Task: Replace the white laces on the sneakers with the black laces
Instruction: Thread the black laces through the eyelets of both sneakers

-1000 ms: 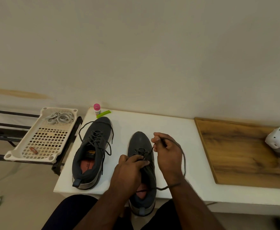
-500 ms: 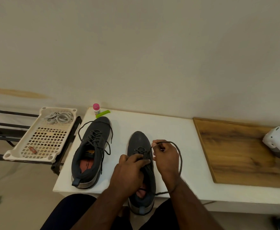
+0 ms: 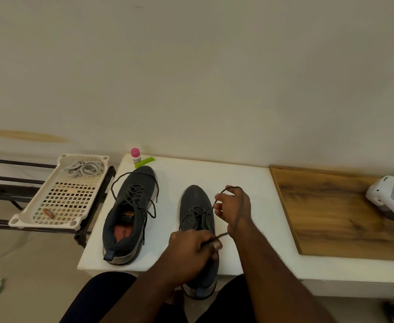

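Note:
Two dark grey sneakers stand on the white table (image 3: 238,183). The left sneaker (image 3: 130,213) is laced with a black lace, its ends lying loose. The right sneaker (image 3: 197,220) is partly laced. My right hand (image 3: 234,207) pinches the black lace (image 3: 240,206) beside the shoe's eyelets; the lace loops over the back of that hand. My left hand (image 3: 191,249) sits over the shoe's opening and pinches the lace's other end. The white laces (image 3: 85,169) lie bundled in the cream perforated tray (image 3: 60,199) at the left.
A pink-capped bottle (image 3: 135,155) and a green strip (image 3: 144,162) sit at the table's back left corner. A wooden board (image 3: 336,210) covers the right part, with a white device (image 3: 389,197) at its far edge. The tray rests on a black metal rack (image 3: 2,183).
My left hand has pulled back from the eyelets toward the heel and now pinches a lace end. My right hand stays beside the eyelets with the loop.

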